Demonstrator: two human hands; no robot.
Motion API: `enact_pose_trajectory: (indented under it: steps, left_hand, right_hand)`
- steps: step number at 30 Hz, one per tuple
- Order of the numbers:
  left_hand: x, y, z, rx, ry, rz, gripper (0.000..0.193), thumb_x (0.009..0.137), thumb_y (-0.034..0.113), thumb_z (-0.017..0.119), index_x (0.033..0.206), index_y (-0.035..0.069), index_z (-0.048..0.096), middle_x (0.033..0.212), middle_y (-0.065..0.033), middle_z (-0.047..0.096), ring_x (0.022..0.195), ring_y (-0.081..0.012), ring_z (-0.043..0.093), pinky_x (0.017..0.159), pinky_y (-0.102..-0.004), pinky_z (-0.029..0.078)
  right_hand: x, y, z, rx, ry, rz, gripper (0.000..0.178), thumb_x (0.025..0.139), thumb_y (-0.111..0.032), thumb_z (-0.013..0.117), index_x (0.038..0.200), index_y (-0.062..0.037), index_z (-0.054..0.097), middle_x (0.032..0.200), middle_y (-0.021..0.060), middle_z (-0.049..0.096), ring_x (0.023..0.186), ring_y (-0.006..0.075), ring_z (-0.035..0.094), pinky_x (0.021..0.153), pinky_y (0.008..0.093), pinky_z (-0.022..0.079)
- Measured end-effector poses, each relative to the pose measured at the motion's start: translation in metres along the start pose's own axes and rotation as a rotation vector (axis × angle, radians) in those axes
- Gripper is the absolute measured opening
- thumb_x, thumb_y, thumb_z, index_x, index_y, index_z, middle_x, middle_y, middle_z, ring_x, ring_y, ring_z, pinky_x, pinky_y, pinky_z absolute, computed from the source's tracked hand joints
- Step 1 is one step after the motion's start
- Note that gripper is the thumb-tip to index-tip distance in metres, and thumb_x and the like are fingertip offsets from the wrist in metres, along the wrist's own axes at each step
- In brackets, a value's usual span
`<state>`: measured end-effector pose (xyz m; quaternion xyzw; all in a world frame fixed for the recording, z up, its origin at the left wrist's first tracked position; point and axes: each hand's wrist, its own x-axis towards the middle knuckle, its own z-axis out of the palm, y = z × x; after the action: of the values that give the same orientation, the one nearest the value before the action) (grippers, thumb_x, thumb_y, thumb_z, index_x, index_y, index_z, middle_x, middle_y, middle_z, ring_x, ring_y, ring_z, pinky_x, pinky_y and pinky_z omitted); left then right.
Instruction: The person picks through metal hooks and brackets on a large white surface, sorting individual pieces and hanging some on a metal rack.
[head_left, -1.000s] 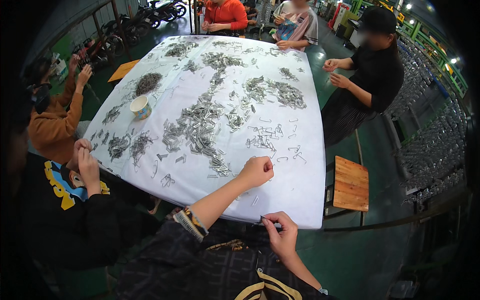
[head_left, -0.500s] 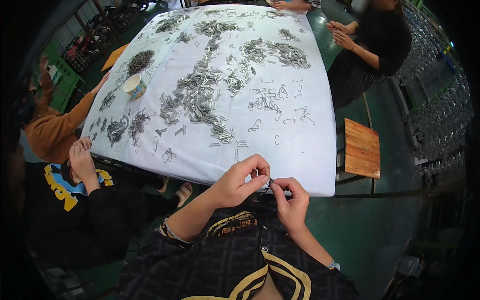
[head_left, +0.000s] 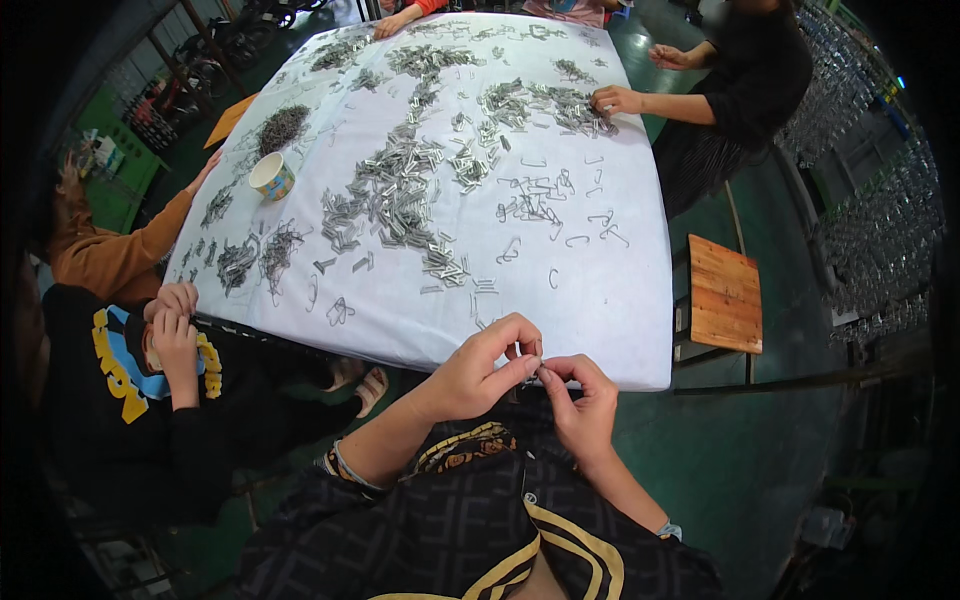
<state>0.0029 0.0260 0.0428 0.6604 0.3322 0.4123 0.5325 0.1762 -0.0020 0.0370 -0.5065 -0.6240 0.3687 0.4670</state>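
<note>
My left hand (head_left: 478, 368) and my right hand (head_left: 586, 405) meet in front of the table's near edge. Thumbs and fingers of both are pinched on a small metal part (head_left: 541, 364), mostly hidden by the fingertips, so I cannot tell its exact shape. Beyond them on the white-covered table (head_left: 600, 300) lie a few loose metal strips (head_left: 484, 285). Farther up is a large pile of short silvery metal pieces (head_left: 400, 190). Bent wire hooks (head_left: 535, 203) are scattered to its right, and one single hook (head_left: 553, 280) lies nearer to me.
A paper cup (head_left: 272, 178) stands at the table's left, near a dark heap of small parts (head_left: 284, 128). Co-workers sit along the left side; another, in black (head_left: 755, 90), is at the right. A wooden stool (head_left: 724, 295) is right of the table.
My hands stay nearly in place, with the fingertips slightly shifted. The co-worker at the right has reached a hand into a metal pile. A red-sleeved arm now reaches over the far edge.
</note>
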Motion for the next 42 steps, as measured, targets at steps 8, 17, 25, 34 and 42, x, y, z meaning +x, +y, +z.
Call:
enact_pose_trajectory:
  steps: [8,17,25,34,42]
  left_hand:
    - [-0.002,0.007,0.009,0.079,0.052,0.016,0.01,0.091,0.005,0.051,0.1,0.0,0.052,0.094,-0.0058,0.056,0.083,-0.012,0.05,0.078,-0.0272,0.042]
    - [-0.002,0.019,0.021,0.132,0.153,0.137,0.009,0.083,0.001,0.061,0.091,-0.001,0.056,0.086,-0.0105,0.058,0.077,-0.0203,0.056,0.071,-0.0305,0.046]
    - [-0.007,0.028,0.018,0.193,0.166,0.243,0.009,0.084,-0.003,0.061,0.092,-0.001,0.061,0.09,-0.0101,0.062,0.081,-0.0203,0.06,0.074,-0.0296,0.048]
    - [-0.005,0.091,0.007,0.053,0.145,0.333,0.007,0.086,-0.002,0.061,0.093,-0.001,0.06,0.087,-0.0089,0.063,0.08,-0.0184,0.061,0.072,-0.0285,0.048]
    - [0.015,0.192,-0.017,-0.099,0.25,0.626,0.011,0.089,0.0,0.059,0.097,0.0,0.052,0.085,-0.0131,0.061,0.082,-0.0207,0.06,0.073,-0.032,0.048]
  right_hand:
    - [0.001,0.002,-0.002,0.047,-0.027,-0.058,0.006,0.078,-0.001,0.068,0.082,0.0013,0.065,0.07,0.0086,0.059,0.063,0.0165,0.055,0.06,0.0283,0.044]
    - [0.001,0.003,-0.006,0.05,0.018,-0.158,0.008,0.075,-0.001,0.07,0.082,0.0012,0.066,0.068,0.0085,0.058,0.062,0.0173,0.054,0.059,0.0284,0.043]
    - [0.005,-0.002,-0.014,0.085,-0.013,-0.261,0.013,0.073,0.002,0.067,0.086,0.0023,0.066,0.072,0.0095,0.06,0.065,0.0187,0.056,0.063,0.0291,0.045]
    - [0.065,0.096,-0.041,-0.161,0.315,-0.023,0.015,0.077,-0.01,0.069,0.088,0.0003,0.066,0.079,0.0102,0.062,0.073,0.0218,0.058,0.072,0.0325,0.047]
    - [0.114,0.136,-0.032,-0.546,0.403,-0.048,0.024,0.077,-0.018,0.07,0.097,-0.0055,0.066,0.099,0.0109,0.061,0.1,0.0304,0.052,0.087,0.0421,0.041]
